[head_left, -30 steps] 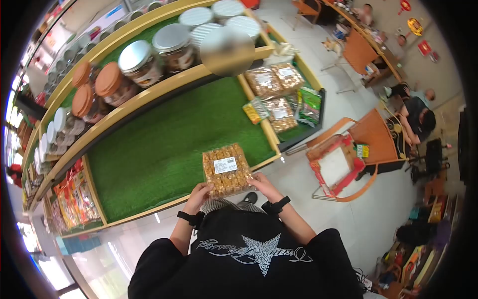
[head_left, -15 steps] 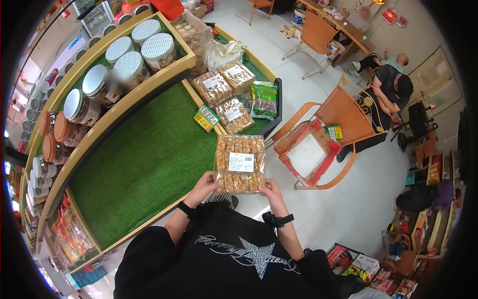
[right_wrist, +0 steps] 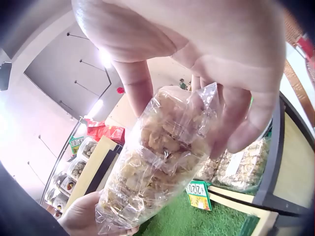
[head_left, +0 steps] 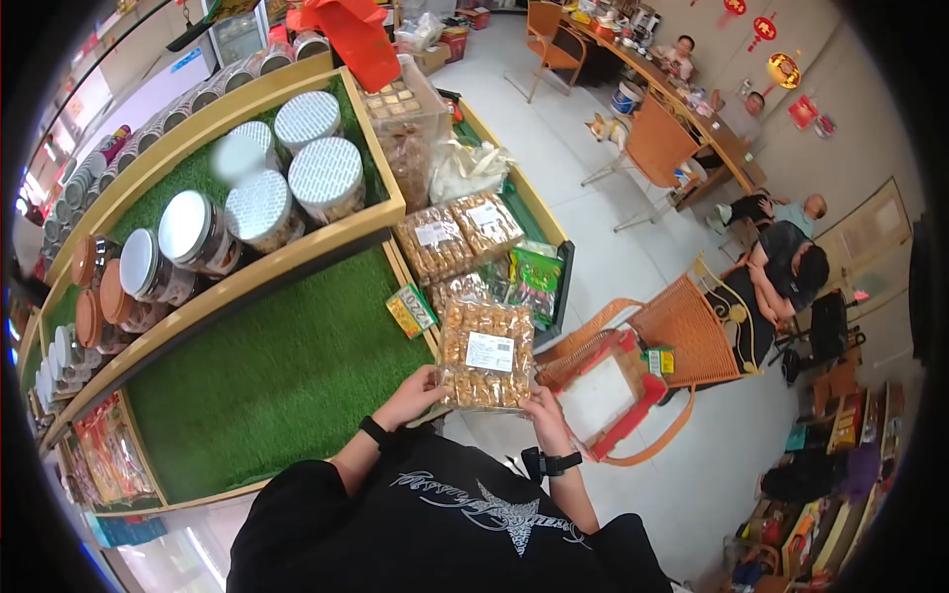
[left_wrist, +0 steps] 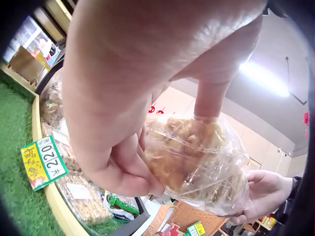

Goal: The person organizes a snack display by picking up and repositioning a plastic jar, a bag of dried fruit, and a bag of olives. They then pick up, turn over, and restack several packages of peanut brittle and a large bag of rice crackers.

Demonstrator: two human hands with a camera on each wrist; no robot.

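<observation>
A clear-wrapped pack of golden-brown snack pieces [head_left: 484, 381] with a white label is held up in front of the body. My left hand [head_left: 416, 393] pinches its lower left corner and my right hand [head_left: 546, 413] its lower right corner. In the left wrist view, the left hand's [left_wrist: 133, 93] thumb and fingers grip one end of the wrapped pack [left_wrist: 197, 162]. From the right wrist view, the right hand [right_wrist: 197, 64] grips the other end of the pack [right_wrist: 152, 157]. Behind it, similar packs [head_left: 435, 245] lie in the end compartment.
Green turf [head_left: 257, 385] lines the wooden display shelf, with lidded jars [head_left: 326, 178] on its upper tier. A price card [head_left: 410, 310] stands at the divider. Right of the shelf are a wicker chair [head_left: 682, 331] holding a red-edged box [head_left: 618, 395], and a seated person [head_left: 786, 267].
The view has shifted toward the shelf's right end. The pack, still in both hands, now overlaps the front of the end compartment instead of the green turf.
</observation>
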